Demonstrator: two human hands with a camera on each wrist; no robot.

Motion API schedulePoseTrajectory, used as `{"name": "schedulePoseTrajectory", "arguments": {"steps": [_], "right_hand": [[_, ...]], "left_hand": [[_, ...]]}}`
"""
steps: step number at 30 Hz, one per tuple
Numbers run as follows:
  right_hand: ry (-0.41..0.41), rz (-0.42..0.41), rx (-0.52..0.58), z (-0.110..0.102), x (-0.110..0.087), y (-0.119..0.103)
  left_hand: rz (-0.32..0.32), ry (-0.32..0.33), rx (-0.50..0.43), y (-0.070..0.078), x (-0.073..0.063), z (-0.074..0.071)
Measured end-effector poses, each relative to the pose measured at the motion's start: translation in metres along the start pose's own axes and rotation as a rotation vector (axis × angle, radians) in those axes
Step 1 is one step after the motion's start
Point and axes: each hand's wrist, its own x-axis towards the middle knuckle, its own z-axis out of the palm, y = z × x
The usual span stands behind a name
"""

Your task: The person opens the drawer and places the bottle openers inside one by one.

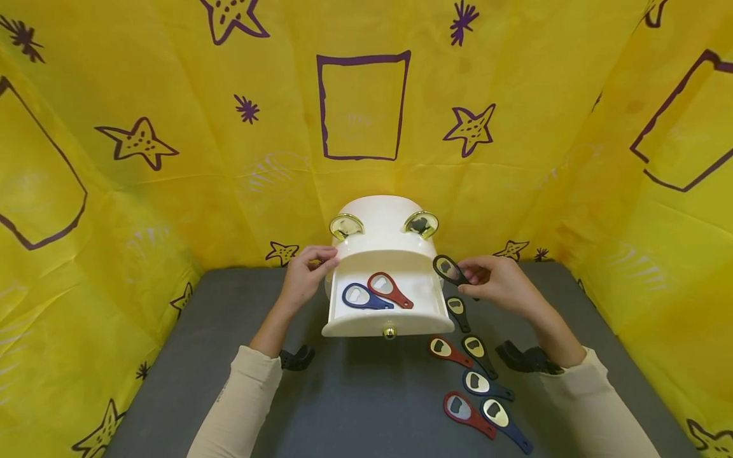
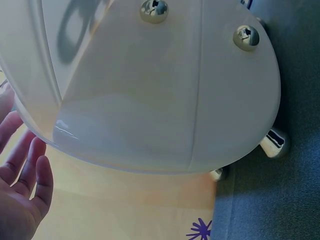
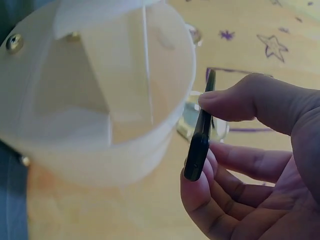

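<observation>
A white cabinet (image 1: 382, 219) with two round gold ornaments stands at the back, its drawer (image 1: 420, 321) pulled out. A blue bottle opener (image 1: 357, 295) and a red bottle opener (image 1: 386, 287) lie inside the drawer, touching. My left hand (image 1: 306, 275) rests its fingertips on the cabinet's left side; in the left wrist view the fingers (image 2: 44, 180) are loosely bent at the curved edge. To the right of the drawer, my right hand (image 1: 501, 280) pinches a black bottle opener (image 1: 448, 270) between thumb and fingers. In the right wrist view this opener (image 3: 201, 140) appears edge-on.
Several more bottle openers lie on the grey table (image 1: 366, 407) at right, among them a black opener (image 1: 457, 312), a red opener (image 1: 466, 413) and a blue opener (image 1: 504, 420). Yellow patterned cloth (image 1: 366, 178) hangs close behind the cabinet and along both sides.
</observation>
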Motion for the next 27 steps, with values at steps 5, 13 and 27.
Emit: {"name": "schedulePoseTrajectory", "arguments": {"steps": [5,13,27], "right_hand": [[-0.039,-0.05,0.018,0.009,0.008,-0.015],[-0.055,-0.094,-0.074,0.025,0.021,-0.038],[0.026,-0.04,-0.257,0.052,0.031,-0.054]], "left_hand": [[-0.013,-0.006,-0.003,0.0,0.0,0.0],[-0.017,-0.008,0.001,-0.002,0.001,0.0],[-0.009,-0.006,0.0,-0.001,0.001,0.001]]}}
